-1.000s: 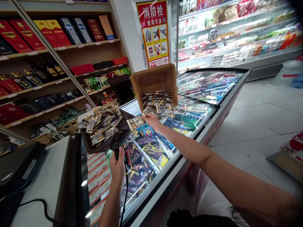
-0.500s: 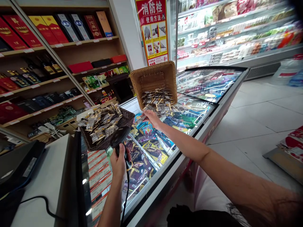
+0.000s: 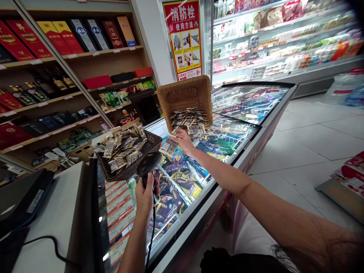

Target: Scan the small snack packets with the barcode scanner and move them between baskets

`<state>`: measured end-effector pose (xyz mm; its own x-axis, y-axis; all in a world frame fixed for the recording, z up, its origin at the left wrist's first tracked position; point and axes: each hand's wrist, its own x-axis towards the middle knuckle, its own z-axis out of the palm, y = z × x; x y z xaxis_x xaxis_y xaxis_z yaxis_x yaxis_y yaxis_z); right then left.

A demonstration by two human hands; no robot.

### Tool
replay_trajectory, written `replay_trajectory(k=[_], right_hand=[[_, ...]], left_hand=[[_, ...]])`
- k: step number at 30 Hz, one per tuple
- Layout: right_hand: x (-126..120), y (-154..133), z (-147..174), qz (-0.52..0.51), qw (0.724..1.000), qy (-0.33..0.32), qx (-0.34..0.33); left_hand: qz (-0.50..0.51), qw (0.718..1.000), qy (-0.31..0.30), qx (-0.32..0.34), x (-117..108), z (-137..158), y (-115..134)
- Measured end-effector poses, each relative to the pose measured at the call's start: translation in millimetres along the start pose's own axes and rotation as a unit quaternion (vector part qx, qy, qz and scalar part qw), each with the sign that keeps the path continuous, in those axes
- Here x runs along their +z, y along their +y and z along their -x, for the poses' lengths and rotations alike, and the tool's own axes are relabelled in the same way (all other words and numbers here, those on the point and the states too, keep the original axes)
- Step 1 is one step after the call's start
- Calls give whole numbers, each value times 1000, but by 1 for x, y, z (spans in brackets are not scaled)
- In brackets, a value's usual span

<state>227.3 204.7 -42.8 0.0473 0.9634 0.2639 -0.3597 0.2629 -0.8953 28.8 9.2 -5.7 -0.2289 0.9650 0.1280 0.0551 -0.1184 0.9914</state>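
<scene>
My left hand [image 3: 145,192] is closed round the handle of a black barcode scanner [image 3: 148,163], whose head points away over the freezer. My right hand [image 3: 183,141] is in front of a tan wicker basket [image 3: 184,89]. Its fingers appear to pinch one end of a small packet [image 3: 170,145] with a printed label, though the contact is partly hidden. The tilted tan basket holds many small gold-and-grey packets [image 3: 189,116]. A dark brown woven basket [image 3: 153,141], heaped with similar packets [image 3: 122,148], stands to the left, just beyond the scanner.
Both baskets rest on a glass-topped chest freezer [image 3: 199,197] full of packaged goods. The scanner's cable [image 3: 152,235] hangs toward me. A pale counter [image 3: 65,212] with a black device [image 3: 27,193] is at left. Shelves of boxes [image 3: 99,72] and a lit cooler [image 3: 278,41] stand behind.
The scanner has shifted slightly right and its head has turned a little. My right hand has lifted its fingers a little, and the packet below them shows its label more clearly.
</scene>
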Motion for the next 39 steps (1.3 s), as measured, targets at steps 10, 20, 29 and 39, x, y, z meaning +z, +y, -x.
replay_trajectory(k=[10, 20, 29, 39], right_hand=[[3, 9, -2, 21, 999, 32, -39], [7, 9, 3, 49, 996, 28, -65], [11, -3, 8, 31, 998, 35, -34], [12, 8, -12, -180, 964, 171, 99]], left_hand=[[-54, 997, -50, 33, 1, 3, -7], [-88, 994, -50, 36, -4, 1, -10], [-72, 996, -44, 32, -3, 1, -7], [-70, 996, -46, 40, -4, 0, -9]])
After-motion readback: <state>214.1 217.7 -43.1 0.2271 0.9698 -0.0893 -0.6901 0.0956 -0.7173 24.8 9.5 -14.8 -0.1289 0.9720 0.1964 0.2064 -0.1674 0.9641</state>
